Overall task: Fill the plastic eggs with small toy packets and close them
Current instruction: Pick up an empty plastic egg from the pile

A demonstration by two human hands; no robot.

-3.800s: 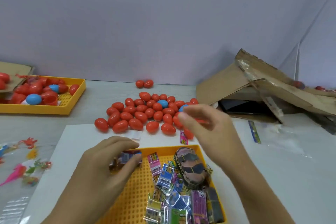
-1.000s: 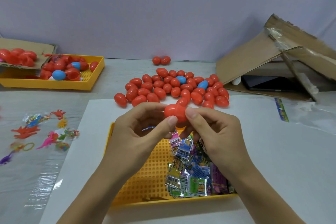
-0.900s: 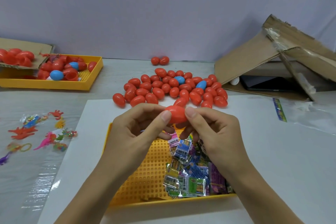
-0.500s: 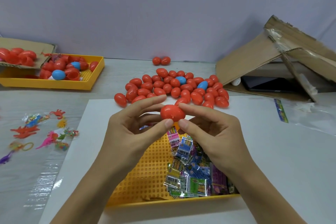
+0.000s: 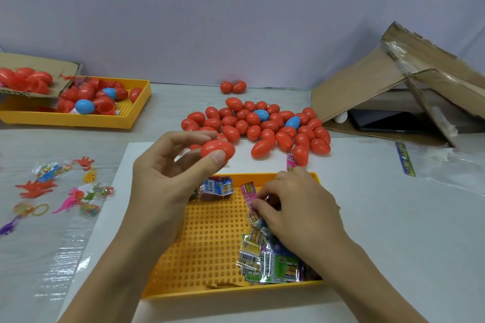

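Above the near yellow tray (image 5: 210, 238) | left hand (image 5: 168, 178) grip pinches one closed, glossy red egg (image 5: 217, 150) | right hand (image 5: 296, 212) grip curls onto packets (image 5: 270, 262) (pink one at fingertips) | two blue eggs in pile (image 5: 262, 128)

Bare perforated tray floor (image 5: 207, 238) left of packets (image 5: 267, 262); egg pile (image 5: 262, 126) crowding beyond.
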